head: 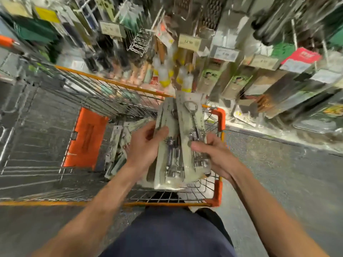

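Metal corkscrews sealed on pale cards made a small bundle between both hands, above the near right corner of the wire cart. The left card lay against the palm side of the left hand, which gripped it with the thumb on the front and the fingers curled round its left edge. The right card overlapped it and reached further away from the person. The right hand held this card from the right side, with the thumb pressed on the metal tool. Similar cards lay inside the cart, just left of the left hand, beside an orange plastic flap. Beyond the cart hung blurred goods with a price tag. The grey floor was on the right.
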Demonstrator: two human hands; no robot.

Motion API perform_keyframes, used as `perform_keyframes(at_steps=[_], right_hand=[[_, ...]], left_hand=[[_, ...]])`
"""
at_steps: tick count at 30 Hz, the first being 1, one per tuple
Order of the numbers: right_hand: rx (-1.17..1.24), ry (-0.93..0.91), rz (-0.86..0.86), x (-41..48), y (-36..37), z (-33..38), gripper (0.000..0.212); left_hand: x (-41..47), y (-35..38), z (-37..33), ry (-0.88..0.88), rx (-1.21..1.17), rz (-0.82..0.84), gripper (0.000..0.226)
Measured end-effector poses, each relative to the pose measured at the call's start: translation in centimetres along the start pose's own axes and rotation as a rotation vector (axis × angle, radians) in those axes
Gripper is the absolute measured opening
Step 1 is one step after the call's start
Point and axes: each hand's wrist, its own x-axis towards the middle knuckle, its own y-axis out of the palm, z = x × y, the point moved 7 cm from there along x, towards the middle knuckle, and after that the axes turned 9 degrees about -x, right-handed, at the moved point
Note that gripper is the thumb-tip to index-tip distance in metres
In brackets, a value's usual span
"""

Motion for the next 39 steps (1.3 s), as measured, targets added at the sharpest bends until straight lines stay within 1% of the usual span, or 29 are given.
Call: perform_keyframes(at_steps=[2, 4, 6, 7, 9, 10, 12, 13, 14, 16, 17, 18, 20, 21, 23, 24, 25, 26, 28, 29, 32, 34, 36, 38, 39], right_hand=[[0.023, -0.053, 0.016, -2.8, -0.9, 0.8, 0.031], [0.058, -0.103, 0.013, -5.9, -2.3, 1.3, 0.023], [0.092, -0.169, 0.018, -9.4, -4.1, 1.4, 0.042], [0.090, -0.199, 0.023, -11.0, -5.2, 0.9, 0.043], [0.075, -0.257, 0.003, -14.7, -7.3, 0.2, 0.031], [0.104, -0.288, -0.018, -16.6, -8.7, -0.2, 0.027], [0.169, -0.369, -0.030, -20.2, -11.4, -0.7, 0.021], [0.175, -0.402, -0.046, -22.2, -12.8, -1.1, 0.021], [0.177, -0.425, -0.064, -24.3, -14.2, -1.5, 0.033], [0.248, -0.444, -0.178, -28.2, -18.0, -3.0, 0.074], [0.258, -0.444, -0.235, -30.3, -19.7, -3.7, 0.087], [0.266, -0.450, -0.286, -32.4, -21.3, -4.3, 0.088], [0.294, -0.490, -0.381, -36.9, -24.3, -5.2, 0.067], [0.286, -0.522, -0.428, -39.0, -25.8, -5.5, 0.063], [0.225, -0.565, -0.503, -42.7, -27.9, -5.6, 0.082], [0.221, -0.582, -0.546, -44.6, -29.0, -5.7, 0.085], [0.229, -0.597, -0.592, -46.3, -30.5, -6.0, 0.083], [0.245, -0.610, -0.636, -48.0, -31.6, -6.0, 0.080], [0.265, -0.637, -0.716, -51.0, -34.0, -5.8, 0.095], [0.254, -0.661, -0.745, -52.3, -35.4, -5.7, 0.099], [0.235, -0.736, -0.753, -55.1, -39.0, -4.5, 0.095], [0.239, -0.769, -0.744, -56.4, -41.5, -3.6, 0.077], [0.230, -0.791, -0.748, -57.4, -44.2, -2.4, 0.059], [0.233, -0.796, -0.792, -58.3, -48.1, -1.1, 0.039], [0.219, -0.809, -0.820, -58.6, -50.3, -0.3, 0.035]], left_hand=[[-1.9, 2.3, -1.6, 0.030, -0.038, 0.021, 0.014], [-4.2, 5.3, -3.0, 0.053, -0.079, 0.069, 0.013], [-6.6, 8.4, -3.9, 0.079, -0.095, 0.097, 0.013], [-7.7, 9.9, -4.1, 0.103, -0.092, 0.104, 0.012], [-10.0, 13.2, -4.1, 0.159, -0.071, 0.113, 0.009], [-11.2, 14.9, -4.1, 0.174, -0.064, 0.129, 0.010], [-13.7, 18.7, -4.1, 0.168, -0.068, 0.192, 0.020], [-15.0, 20.9, -4.1, 0.164, -0.075, 0.239, 0.026], [-16.3, 23.1, -4.0, 0.170, -0.086, 0.289, 0.031], [-18.8, 27.9, -3.9, 0.172, -0.101, 0.373, 0.033], [-20.1, 30.2, -3.7, 0.164, -0.102, 0.415, 0.034], [-21.5, 32.7, -3.5, 0.162, -0.099, 0.470, 0.036], [-24.0, 37.2, -3.4, 0.154, -0.071, 0.576, 0.042], [-25.1, 39.3, -3.4, 0.150, -0.058, 0.628, 0.045], [-27.1, 43.4, -3.9, 0.154, -0.045, 0.714, 0.050], [-27.9, 45.3, -4.3, 0.176, -0.037, 0.744, 0.052], [-28.4, 47.1, -4.6, 0.208, -0.024, 0.765, 0.051], [-29.1, 48.9, -5.2, 0.243, -0.007, 0.781, 0.041], [-30.1, 52.0, -6.4, 0.321, 0.038, 0.804, 0.014], [-30.6, 53.5, -6.9, 0.362, 0.070, 0.819, 0.010], [-31.7, 58.4, -8.5, 0.475, 0.117, 0.863, 0.012], [-32.0, 62.1, -9.3, 0.498, 0.099, 0.916, 0.014], [-31.9, 65.7, -10.2, 0.513, 0.089, 0.953, 0.022], [-31.2, 69.8, -11.0, 0.495, 0.077, 0.982, 0.025], [-31.0, 71.8, -11.6, 0.495, 0.069, 0.988, 0.024]])
